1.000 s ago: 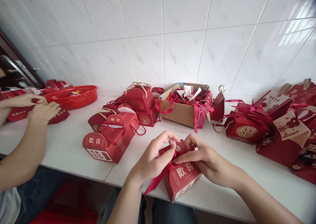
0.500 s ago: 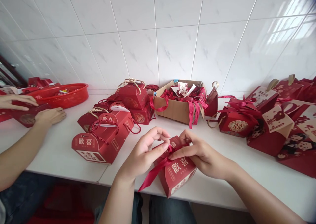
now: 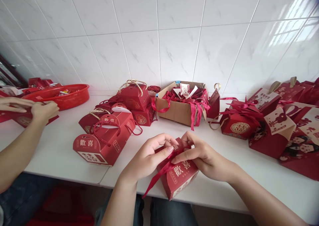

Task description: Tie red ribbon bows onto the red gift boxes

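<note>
A red gift box (image 3: 179, 178) with pale printed characters stands near the front edge of the table, tilted slightly in my view. Across its top runs a dark red ribbon (image 3: 157, 179), one tail hanging down over the left side. My left hand (image 3: 151, 154) is closed at the ribbon, thumb and fingertips pinching it above the box. My right hand (image 3: 199, 154) pinches the ribbon from the right, its thumb or finger pressed at the crossing. The exact folds under the fingertips are partly hidden.
Left of me sit red gift boxes with rope handles (image 3: 109, 136). Behind is a cardboard box (image 3: 174, 110) of ribbons. Finished-looking bow-topped boxes (image 3: 239, 121) line the right. A co-worker's hands (image 3: 42, 111) hold a red box near a red plastic basket (image 3: 72, 100).
My left hand has shifted slightly right and down over the ribbon, and the hanging tail has moved right. The co-worker's right hand has moved left and up on their box.
</note>
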`<act>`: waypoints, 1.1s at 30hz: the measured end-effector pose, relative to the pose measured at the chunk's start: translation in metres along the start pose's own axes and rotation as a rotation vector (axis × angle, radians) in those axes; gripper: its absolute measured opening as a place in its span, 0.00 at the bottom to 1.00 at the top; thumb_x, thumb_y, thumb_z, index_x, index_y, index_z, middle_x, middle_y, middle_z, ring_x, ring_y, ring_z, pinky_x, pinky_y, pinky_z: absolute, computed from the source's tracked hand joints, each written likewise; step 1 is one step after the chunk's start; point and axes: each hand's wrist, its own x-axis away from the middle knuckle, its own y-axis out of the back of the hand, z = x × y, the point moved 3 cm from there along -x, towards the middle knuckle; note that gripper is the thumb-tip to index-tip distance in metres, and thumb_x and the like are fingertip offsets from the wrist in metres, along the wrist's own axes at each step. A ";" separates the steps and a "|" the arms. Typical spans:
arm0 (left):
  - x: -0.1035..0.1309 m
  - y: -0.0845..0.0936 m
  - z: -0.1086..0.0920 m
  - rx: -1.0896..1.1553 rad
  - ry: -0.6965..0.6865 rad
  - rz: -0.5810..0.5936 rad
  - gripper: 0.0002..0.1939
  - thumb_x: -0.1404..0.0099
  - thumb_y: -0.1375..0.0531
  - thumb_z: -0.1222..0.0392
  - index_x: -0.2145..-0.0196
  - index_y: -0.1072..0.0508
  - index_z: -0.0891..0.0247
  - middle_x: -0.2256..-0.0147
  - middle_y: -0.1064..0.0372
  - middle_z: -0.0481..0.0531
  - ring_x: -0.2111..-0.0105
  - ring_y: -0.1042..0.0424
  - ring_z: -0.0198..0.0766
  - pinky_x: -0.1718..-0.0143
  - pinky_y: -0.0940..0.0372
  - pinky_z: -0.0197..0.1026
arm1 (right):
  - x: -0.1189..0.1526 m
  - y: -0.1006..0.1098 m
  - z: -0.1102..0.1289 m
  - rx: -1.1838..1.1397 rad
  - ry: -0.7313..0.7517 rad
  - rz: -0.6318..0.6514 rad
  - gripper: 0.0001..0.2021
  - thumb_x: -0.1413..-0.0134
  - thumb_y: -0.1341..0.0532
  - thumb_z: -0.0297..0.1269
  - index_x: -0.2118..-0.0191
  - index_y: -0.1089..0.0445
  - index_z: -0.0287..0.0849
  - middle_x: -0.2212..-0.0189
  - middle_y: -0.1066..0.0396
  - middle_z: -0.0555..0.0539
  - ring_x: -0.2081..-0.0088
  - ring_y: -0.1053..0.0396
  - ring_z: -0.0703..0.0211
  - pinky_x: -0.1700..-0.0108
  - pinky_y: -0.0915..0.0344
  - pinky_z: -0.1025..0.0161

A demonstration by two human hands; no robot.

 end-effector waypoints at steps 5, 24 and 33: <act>-0.001 0.002 0.000 0.034 -0.021 -0.006 0.07 0.35 0.43 0.59 0.60 0.28 0.61 0.67 0.32 0.48 0.64 0.32 0.35 0.61 0.38 0.36 | 0.000 0.001 0.001 -0.045 -0.007 -0.009 0.23 0.43 0.51 0.18 0.59 0.22 0.49 0.65 0.42 0.46 0.60 0.37 0.61 0.57 0.34 0.60; -0.002 0.002 0.002 -0.011 -0.143 -0.028 0.18 0.42 0.44 0.73 0.55 0.33 0.61 0.72 0.33 0.45 0.69 0.31 0.34 0.64 0.35 0.37 | 0.000 0.004 -0.002 -0.049 -0.013 0.001 0.23 0.40 0.51 0.20 0.59 0.22 0.51 0.66 0.44 0.47 0.61 0.38 0.62 0.57 0.33 0.59; 0.002 0.010 0.002 -0.018 -0.076 -0.055 0.16 0.38 0.50 0.69 0.54 0.33 0.58 0.68 0.35 0.46 0.67 0.35 0.34 0.63 0.41 0.37 | -0.001 0.006 -0.002 -0.019 0.005 -0.021 0.23 0.39 0.52 0.21 0.60 0.22 0.49 0.66 0.44 0.47 0.62 0.38 0.63 0.58 0.35 0.61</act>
